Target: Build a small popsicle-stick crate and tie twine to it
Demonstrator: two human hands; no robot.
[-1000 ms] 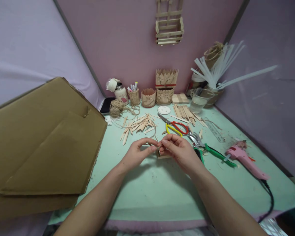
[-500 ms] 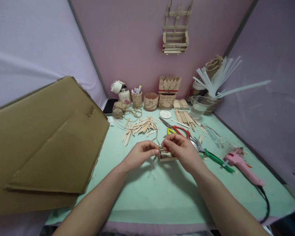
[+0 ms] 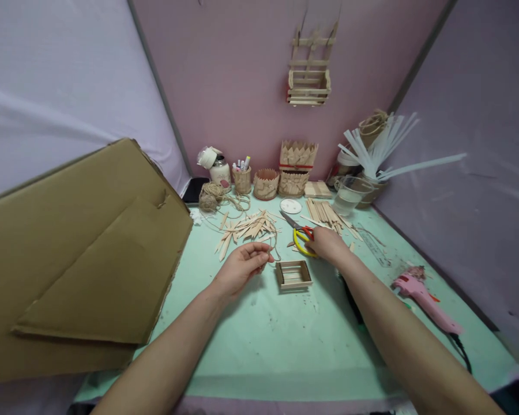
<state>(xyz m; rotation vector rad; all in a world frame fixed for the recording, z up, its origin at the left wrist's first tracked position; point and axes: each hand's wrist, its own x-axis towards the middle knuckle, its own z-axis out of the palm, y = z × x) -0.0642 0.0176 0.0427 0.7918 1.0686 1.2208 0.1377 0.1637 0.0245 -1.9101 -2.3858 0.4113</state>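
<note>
Between finger and thumb, my left hand [image 3: 244,266] pinches a thin twine [image 3: 275,245] that trails back toward the twine ball [image 3: 211,196]. My right hand [image 3: 328,245] is at the scissors [image 3: 303,236], its fingers on their yellow and red handles; the blades point away to the back left. A small open box of wooden sticks [image 3: 294,275] stands on the table between my hands, touched by neither. My right forearm covers most of the green-handled pliers.
Cut stick pieces [image 3: 248,227] lie behind my left hand, whole sticks [image 3: 324,213] further right. A pink glue gun [image 3: 426,300] rests at the right with its cord. Cardboard [image 3: 90,259] leans at the left. Pots and a plastic cup [image 3: 350,193] line the back.
Both hands have let go of the small stick box, which now stands on the table. My right hand has moved back and right to the scissors; my left still pinches near the same spot.
</note>
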